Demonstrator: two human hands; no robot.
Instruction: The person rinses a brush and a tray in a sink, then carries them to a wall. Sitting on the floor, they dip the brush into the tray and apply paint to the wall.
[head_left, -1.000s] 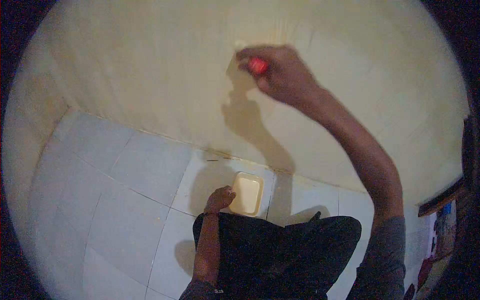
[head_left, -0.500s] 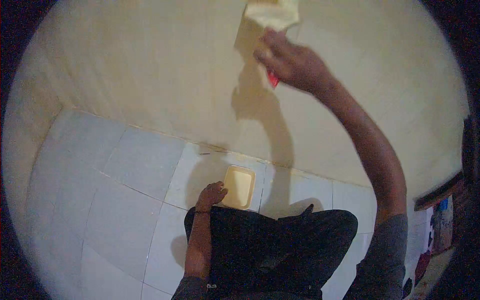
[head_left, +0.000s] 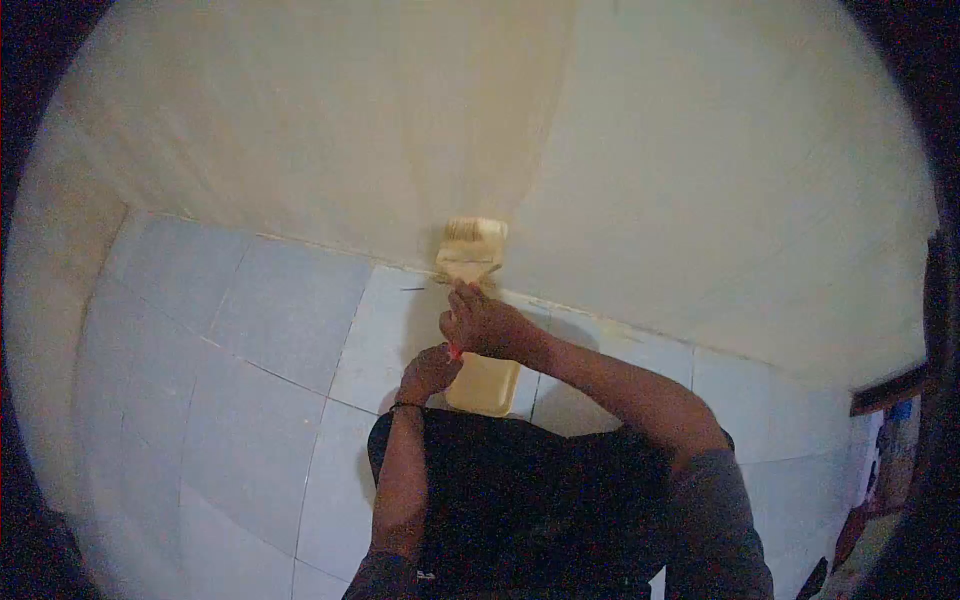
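Note:
My right hand (head_left: 485, 325) is closed around the red handle of a wide paintbrush (head_left: 471, 250). The pale, paint-coated bristles point up, low on the wall (head_left: 690, 190) near the floor line. Just below, my left hand (head_left: 430, 373) grips the left rim of a cream rectangular tray (head_left: 490, 385) on the floor, its fingertips partly hidden. The handle's red end reaches close to the left fingers; whether they touch is unclear. My right hand and wrist cover the tray's far part. A darker, wet-looking streak runs down the wall above the brush.
Pale floor tiles (head_left: 280, 320) meet the wall along a seam with yellowish marks. My dark-clothed legs (head_left: 540, 490) are folded right behind the tray. Some dark-edged furniture and coloured items (head_left: 890, 450) stand at the far right.
My right hand has brought the paintbrush down from high on the wall to near the floor line, leaving a wet-looking streak. My left hand stays by the tray.

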